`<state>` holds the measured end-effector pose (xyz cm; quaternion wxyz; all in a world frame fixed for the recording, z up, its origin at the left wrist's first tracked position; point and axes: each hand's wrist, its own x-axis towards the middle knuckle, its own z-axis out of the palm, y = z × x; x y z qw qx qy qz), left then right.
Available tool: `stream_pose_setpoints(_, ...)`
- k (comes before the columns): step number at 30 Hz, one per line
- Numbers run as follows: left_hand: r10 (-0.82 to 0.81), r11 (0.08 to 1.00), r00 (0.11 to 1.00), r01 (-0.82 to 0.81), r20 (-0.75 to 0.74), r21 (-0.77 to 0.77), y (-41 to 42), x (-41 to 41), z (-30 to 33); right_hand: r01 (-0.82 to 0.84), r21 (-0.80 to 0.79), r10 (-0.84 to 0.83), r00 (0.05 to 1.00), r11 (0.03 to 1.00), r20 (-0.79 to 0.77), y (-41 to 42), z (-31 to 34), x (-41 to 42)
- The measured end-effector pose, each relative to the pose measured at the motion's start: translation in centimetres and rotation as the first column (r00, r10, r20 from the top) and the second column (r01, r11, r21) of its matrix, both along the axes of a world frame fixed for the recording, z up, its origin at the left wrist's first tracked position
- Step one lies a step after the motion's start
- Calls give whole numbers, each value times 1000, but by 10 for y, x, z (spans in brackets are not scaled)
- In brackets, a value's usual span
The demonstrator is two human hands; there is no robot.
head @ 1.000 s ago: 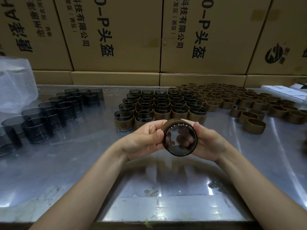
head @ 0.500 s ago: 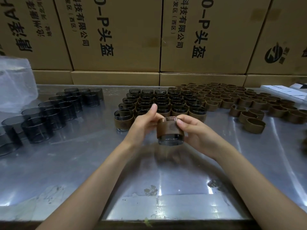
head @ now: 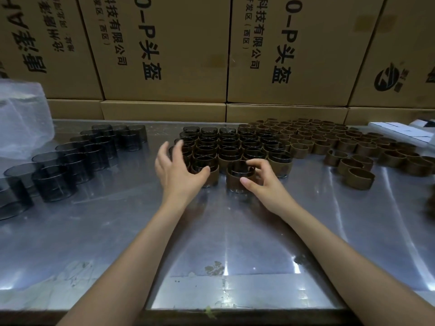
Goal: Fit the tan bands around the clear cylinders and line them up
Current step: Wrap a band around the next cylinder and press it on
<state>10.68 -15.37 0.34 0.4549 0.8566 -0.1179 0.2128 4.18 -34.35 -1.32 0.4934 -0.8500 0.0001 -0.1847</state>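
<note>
A clear cylinder with a tan band (head: 235,179) stands on the steel table (head: 113,234), at the front of a block of several banded cylinders (head: 226,147). My right hand (head: 263,182) pinches it, index finger on the rim and thumb on the band. My left hand (head: 177,169) hovers with spread fingers over the block's front left corner and holds nothing. Its thumb is next to another banded cylinder (head: 210,178). Several bare clear cylinders (head: 77,158) stand at the left. Several loose tan bands (head: 353,147) lie at the right.
Stacked cardboard boxes (head: 176,55) form a wall behind the table. A crumpled clear plastic bag (head: 21,123) sits at the far left. Flat white boxes (head: 400,132) lie at the back right. The table's front edge runs just below my forearms.
The banded cylinder went from held in the air with both hands to standing on the table in the front row. My left hand let go and swung left, fingers spread.
</note>
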Motion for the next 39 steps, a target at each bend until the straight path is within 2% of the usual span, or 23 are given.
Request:
stream_pose_setpoints(3, 3, 1000, 985, -6, -173, -19, 6, 11, -4, 75, 31, -71, 992, 997, -102, -1, -2, 9)
stream_pose_setpoints(5, -59, 997, 976, 46, -209, -67, 7, 15, -9, 100, -7, -101, 988, 995, -113, -2, -2, 14)
stream_pose_setpoints(18, -64, 996, 988, 55, -139, -72, 3, 19, -19, 213, -281, -254, 960, 936, -116, 6, -2, 25)
stream_pose_setpoints(20, -68, 996, 988, 58, -137, -72, 4, 19, -19, 214, -249, -245, 964, 945, -103, 6, -3, 23)
stream_pose_setpoints(22, -92, 992, 985, 78, -145, -96, 5, 18, -19, 224, -142, -236, 969, 964, -74, 7, -2, 21)
stream_pose_setpoints(24, -118, 969, 981, 81, -153, -233, 6, 19, -15, 273, -52, -275, 961, 961, -36, 7, 0, 20)
stream_pose_setpoints(26, -64, 901, 986, -8, -152, -434, 9, 29, -10, 317, 6, -317, 948, 948, 5, 6, 0, 19)
stream_pose_setpoints(27, -9, 868, 987, -72, -162, -491, 12, 38, -8, 334, 42, -335, 942, 942, 16, 5, 0, 19)
stream_pose_setpoints(28, 50, 864, 983, -130, -175, -486, 18, 49, -8, 345, 61, -347, 938, 937, 16, 5, -1, 20)
stream_pose_setpoints(30, 135, 923, 973, -192, -187, -335, 35, 72, -7, 345, 16, -345, 938, 938, -16, 5, -2, 21)
stream_pose_setpoints(33, 189, 982, 969, -181, -161, 59, 70, 112, -4, 315, -143, -329, 940, 938, -89, 8, -2, 26)
stream_pose_setpoints(36, 202, 933, 964, -135, -176, 334, 98, 144, 7, 325, -179, -347, 932, 929, -107, 6, -4, 29)
stream_pose_setpoints(39, 248, 767, 949, -70, -194, 638, 112, 162, 16, 323, -159, -342, 934, 933, -108, 5, -3, 29)
